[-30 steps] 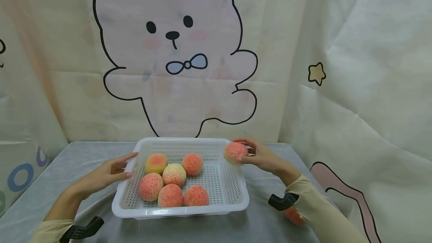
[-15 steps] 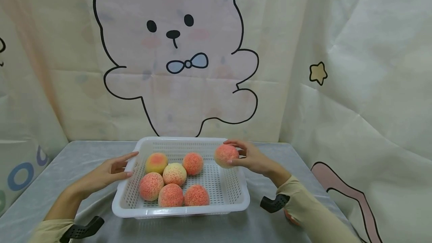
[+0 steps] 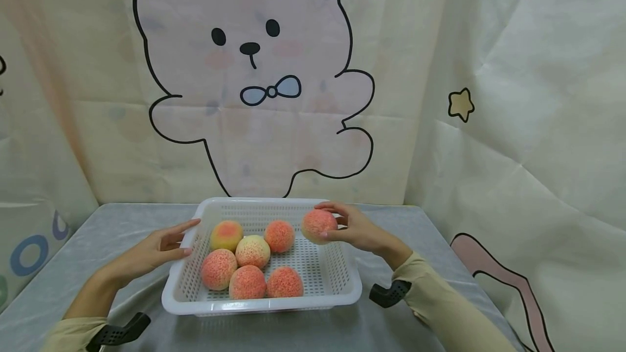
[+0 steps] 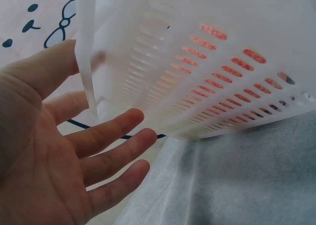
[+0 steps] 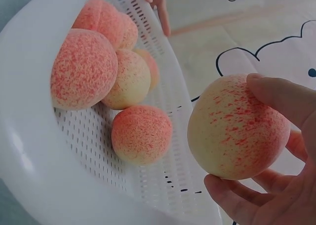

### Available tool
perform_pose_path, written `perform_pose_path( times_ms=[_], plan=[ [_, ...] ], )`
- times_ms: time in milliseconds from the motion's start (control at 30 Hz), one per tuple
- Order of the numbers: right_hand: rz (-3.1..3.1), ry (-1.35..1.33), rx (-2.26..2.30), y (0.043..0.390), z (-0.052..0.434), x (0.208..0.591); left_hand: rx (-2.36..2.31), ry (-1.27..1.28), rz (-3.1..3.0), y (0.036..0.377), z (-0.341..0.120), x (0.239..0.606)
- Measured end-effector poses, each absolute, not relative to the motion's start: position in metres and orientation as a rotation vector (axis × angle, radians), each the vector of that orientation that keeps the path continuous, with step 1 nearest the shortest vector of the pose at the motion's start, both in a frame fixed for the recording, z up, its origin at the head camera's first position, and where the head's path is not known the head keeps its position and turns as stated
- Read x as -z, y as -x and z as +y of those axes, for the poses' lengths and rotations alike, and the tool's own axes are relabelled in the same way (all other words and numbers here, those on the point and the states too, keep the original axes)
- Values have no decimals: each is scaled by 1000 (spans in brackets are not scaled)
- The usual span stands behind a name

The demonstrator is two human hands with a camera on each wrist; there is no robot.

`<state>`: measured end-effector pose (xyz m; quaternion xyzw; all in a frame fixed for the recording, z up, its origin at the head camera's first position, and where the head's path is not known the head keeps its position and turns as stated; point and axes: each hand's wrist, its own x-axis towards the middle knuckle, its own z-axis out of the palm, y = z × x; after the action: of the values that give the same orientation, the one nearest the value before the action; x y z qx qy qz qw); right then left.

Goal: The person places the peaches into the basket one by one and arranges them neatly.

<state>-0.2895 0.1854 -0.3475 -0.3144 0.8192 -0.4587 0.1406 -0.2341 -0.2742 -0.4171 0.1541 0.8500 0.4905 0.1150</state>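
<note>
A white slotted basket (image 3: pixel 342 278) sits on the grey table and holds several pink-and-yellow peaches (image 3: pixel 251 251). My right hand (image 3: pixel 354 228) grips another peach (image 3: pixel 318 226) in its fingertips, just above the basket's back right corner. The right wrist view shows that peach (image 5: pixel 238 129) pinched between thumb and fingers, over the basket (image 5: pixel 29 170) and its peaches (image 5: pixel 84 69). My left hand (image 3: pixel 156 247) lies with straight fingers against the basket's left wall, holding nothing. In the left wrist view its palm (image 4: pixel 54 156) faces the slotted wall (image 4: pixel 207 77).
A cloth backdrop with a cartoon bear (image 3: pixel 251 80) hangs right behind the table. A cloth side wall with a star (image 3: pixel 460 104) closes the right side. Grey table surface (image 3: pixel 73 270) shows to the left and in front of the basket.
My right hand has carried the peach leftward, from outside the basket's right rim to above its back right corner. The left hand has stayed on the left wall.
</note>
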Motion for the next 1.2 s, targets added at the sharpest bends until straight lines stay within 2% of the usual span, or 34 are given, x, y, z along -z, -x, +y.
perform_pose_path(
  times_ms=[1200],
  plan=[
    [2357,855,1304,278,146,380,-1438,-446,2487,233,-274,416]
  ],
)
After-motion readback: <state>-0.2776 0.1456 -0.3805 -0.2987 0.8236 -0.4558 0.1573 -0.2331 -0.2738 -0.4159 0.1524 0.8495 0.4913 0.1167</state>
